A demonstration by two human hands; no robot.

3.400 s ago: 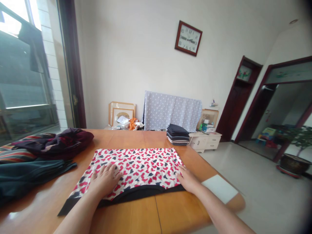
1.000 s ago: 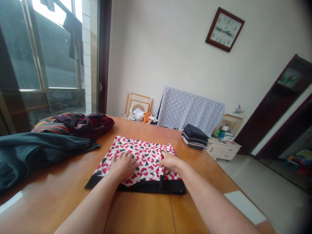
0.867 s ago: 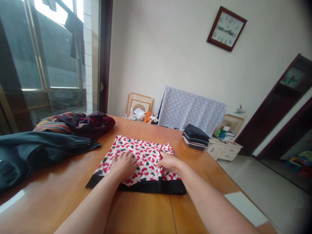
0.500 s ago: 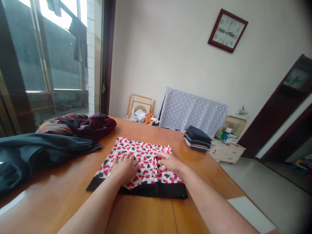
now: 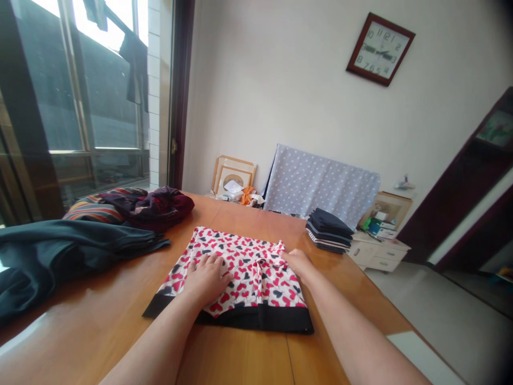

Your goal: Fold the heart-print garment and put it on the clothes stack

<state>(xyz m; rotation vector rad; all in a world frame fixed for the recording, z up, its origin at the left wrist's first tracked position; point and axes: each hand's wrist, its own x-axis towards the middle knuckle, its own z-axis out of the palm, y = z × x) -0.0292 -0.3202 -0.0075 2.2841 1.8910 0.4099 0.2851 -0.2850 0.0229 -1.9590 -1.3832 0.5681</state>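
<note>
Left to right on the honey-toned wooden table (image 5: 100,305). At the left edge, a long dark teal folded garment (image 5: 52,251) lies flat, running off the view. Behind it, a red-and-cream striped cloth (image 5: 94,211) sits against a crumpled dark maroon fabric bundle (image 5: 154,206), both near the table's far left corner.

Centre of the table: a white garment printed with red and navy hearts (image 5: 240,272), folded flat, with a black hem band (image 5: 256,321) along the near edge. A vertical pleat (image 5: 260,272) runs down its middle.

Left hand (image 5: 208,280): open, palm down, fingers slightly spread, pressed flat on the left half of the heart-print garment. No grip.

Right hand (image 5: 298,262): at the far right corner of the same garment, touching its edge, fingers pointing left. Fingertips are hidden behind the hand, so pinch or no pinch: cannot tell.

Right of that, a stack of folded dark clothes (image 5: 329,238) sits near the table's far right edge, apart from the garment. Beyond the edge stands a low white drawer cabinet (image 5: 379,255). A white rectangular card (image 5: 417,353) lies at the near right corner of the table.
</note>
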